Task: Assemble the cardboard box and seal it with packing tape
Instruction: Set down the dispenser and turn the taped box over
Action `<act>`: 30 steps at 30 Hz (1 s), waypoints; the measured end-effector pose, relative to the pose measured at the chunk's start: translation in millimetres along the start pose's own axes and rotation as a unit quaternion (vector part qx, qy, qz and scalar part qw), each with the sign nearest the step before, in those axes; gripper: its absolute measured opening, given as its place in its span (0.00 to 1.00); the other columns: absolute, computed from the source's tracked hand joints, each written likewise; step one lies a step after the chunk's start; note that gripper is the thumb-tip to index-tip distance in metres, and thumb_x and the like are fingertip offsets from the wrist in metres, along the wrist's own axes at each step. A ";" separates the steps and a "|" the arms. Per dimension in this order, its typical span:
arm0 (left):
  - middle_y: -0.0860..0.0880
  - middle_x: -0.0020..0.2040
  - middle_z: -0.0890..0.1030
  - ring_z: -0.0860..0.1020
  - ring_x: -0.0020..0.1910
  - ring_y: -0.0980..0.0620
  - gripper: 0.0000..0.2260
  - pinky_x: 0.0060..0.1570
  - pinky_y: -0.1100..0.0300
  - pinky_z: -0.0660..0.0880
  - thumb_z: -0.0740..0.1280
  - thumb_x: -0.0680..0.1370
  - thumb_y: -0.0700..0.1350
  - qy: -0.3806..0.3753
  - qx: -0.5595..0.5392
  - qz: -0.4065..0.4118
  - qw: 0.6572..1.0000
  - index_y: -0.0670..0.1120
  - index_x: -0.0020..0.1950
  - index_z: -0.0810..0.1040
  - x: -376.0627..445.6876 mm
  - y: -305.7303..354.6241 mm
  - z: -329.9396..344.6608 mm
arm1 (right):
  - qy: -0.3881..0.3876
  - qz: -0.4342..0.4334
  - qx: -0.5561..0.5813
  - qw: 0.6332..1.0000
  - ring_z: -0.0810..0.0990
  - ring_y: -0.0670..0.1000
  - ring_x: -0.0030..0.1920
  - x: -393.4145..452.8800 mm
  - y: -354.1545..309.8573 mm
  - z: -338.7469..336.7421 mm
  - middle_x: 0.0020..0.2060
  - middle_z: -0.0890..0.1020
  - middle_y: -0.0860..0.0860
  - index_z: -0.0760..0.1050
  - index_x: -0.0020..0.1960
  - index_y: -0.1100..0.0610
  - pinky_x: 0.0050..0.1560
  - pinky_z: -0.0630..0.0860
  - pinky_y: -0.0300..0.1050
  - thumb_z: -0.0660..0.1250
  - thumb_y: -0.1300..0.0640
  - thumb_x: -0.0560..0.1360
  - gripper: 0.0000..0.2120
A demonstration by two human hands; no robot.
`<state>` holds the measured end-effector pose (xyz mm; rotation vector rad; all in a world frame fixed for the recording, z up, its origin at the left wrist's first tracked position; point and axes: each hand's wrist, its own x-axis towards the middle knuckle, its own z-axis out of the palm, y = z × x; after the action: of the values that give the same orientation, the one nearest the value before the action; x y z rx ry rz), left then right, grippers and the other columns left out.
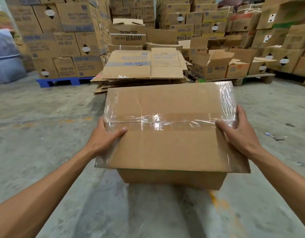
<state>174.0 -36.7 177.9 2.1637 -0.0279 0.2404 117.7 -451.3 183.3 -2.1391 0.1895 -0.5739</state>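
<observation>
We hold the brown taped cardboard box (pixel 167 140) above the concrete floor (pixel 45 134), left hand (pixel 106 136) and right hand (pixel 237 129) fingers clasping its sides; we should press the clear tape (pixel 165 121) flat.

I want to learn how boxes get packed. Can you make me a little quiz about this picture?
1. True or false: clear tape already runs across the seam on top of the cardboard box.
2. What lies just behind the box? A) a stack of flattened boxes B) a ladder C) a bicycle
3. Fill in: the left hand and the right hand hold the box at its two ____.

Key: 1 true. 2 A. 3 sides.
</observation>
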 end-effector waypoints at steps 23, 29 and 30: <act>0.52 0.56 0.81 0.80 0.52 0.55 0.18 0.50 0.59 0.75 0.63 0.79 0.56 -0.019 -0.159 -0.076 0.984 0.51 0.66 0.73 -47.7 -98.5 3.5 | -0.102 0.155 0.144 0.972 0.80 0.51 0.50 -56.6 51.6 33.9 0.57 0.80 0.55 0.75 0.56 0.50 0.52 0.77 0.58 0.64 0.46 0.77 0.12; 0.47 0.58 0.79 0.78 0.54 0.48 0.18 0.50 0.52 0.74 0.65 0.80 0.46 -0.047 -0.146 -0.122 0.981 0.51 0.70 0.72 -20.7 -103.3 -7.8 | -0.187 0.247 0.079 0.947 0.82 0.52 0.46 -26.5 49.2 29.4 0.54 0.82 0.50 0.72 0.67 0.49 0.42 0.77 0.47 0.65 0.45 0.76 0.20; 0.48 0.58 0.80 0.79 0.52 0.49 0.17 0.47 0.54 0.75 0.64 0.80 0.47 -0.071 -0.149 -0.142 0.976 0.53 0.69 0.72 -16.6 -103.0 -10.6 | -0.200 0.253 0.071 0.944 0.82 0.52 0.47 -23.8 49.7 28.8 0.54 0.83 0.50 0.73 0.66 0.48 0.43 0.77 0.47 0.65 0.43 0.77 0.20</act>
<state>167.4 29.5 96.8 1.8548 0.1534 -0.0798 113.8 -451.8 121.3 -1.9136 0.4374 0.1428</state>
